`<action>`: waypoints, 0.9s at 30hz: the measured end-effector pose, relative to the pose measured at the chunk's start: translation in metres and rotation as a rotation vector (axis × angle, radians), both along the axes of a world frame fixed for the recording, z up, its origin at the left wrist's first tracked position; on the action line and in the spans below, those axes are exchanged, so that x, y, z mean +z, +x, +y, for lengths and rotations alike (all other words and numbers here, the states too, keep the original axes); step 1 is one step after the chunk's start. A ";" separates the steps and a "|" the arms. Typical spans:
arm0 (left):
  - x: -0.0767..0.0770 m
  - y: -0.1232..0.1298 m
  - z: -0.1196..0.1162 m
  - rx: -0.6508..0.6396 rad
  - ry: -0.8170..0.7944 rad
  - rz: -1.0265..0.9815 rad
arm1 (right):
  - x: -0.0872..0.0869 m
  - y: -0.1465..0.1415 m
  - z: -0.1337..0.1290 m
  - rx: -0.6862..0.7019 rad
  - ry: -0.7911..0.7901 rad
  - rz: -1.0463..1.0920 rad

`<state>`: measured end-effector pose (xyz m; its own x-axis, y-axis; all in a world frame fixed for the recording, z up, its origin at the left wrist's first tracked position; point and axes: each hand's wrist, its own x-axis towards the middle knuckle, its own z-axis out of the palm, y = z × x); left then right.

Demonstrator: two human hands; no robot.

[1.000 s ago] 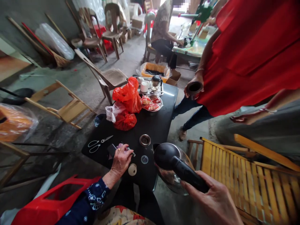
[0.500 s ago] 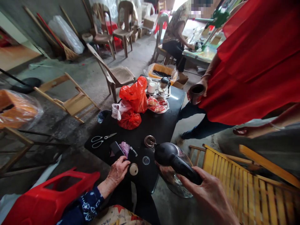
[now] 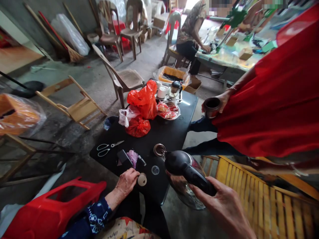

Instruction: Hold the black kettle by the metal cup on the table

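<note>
right hand (image 3: 224, 200) holds kettle (image 3: 179, 166), pouring into cup (image 3: 159, 150); can't tell whether left hand (image 3: 126, 182) grips anything

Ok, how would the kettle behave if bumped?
Clear-sided and shiny, perhaps glass, the kettle may be fragile and slippery. Gripped only by its black handle in the right hand, it would probably twist if nudged.

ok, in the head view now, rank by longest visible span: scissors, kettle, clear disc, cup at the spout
1. kettle (nearer the camera, which enlarges it)
2. scissors
3. cup
4. clear disc
</note>
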<state>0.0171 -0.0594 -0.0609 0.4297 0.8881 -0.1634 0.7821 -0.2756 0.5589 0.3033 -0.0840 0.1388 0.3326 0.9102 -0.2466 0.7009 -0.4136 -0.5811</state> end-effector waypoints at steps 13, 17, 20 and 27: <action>-0.003 0.000 -0.004 -0.009 -0.057 0.009 | -0.009 0.009 -0.006 -0.018 0.061 0.119; -0.005 -0.003 -0.006 0.006 -0.057 -0.013 | -0.022 0.022 -0.011 -0.071 0.085 0.179; -0.007 -0.006 -0.010 0.031 -0.042 -0.025 | -0.041 0.034 -0.012 -0.197 0.097 0.268; -0.015 -0.020 -0.023 0.080 0.017 -0.074 | -0.092 0.048 0.017 -0.289 0.221 0.409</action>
